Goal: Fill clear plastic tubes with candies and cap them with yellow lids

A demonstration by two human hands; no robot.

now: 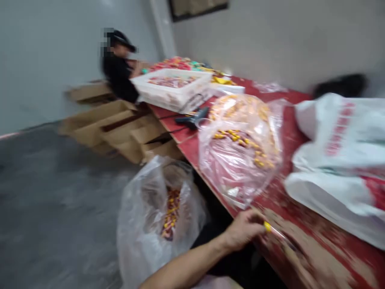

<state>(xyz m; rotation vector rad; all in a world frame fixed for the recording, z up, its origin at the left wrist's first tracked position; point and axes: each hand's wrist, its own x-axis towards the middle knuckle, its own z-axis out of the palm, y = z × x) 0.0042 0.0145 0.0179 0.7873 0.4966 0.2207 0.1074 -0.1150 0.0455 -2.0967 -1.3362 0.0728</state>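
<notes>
My left hand (245,230) is closed in a pinch at the yellow cap of a slim clear tube (279,233), over the near edge of the red table. My right hand (293,259) is around the tube's other end; it is smeared by motion, so its fingers show poorly. Just beyond my left hand, a clear plastic bag (222,166) lies on the table with many yellow-capped pieces inside. Below and to the left, a large clear bag (132,224) stands on the floor, open at the top, with more yellow and reddish pieces in it.
White woven sacks (339,156) with red print lie on the red table (300,200) at right. Farther back are a dark corded tool (192,119), a white bin (177,96) of small pieces and a colourful heap (177,63). Cardboard boxes (99,120) stand beside a person in black (118,76).
</notes>
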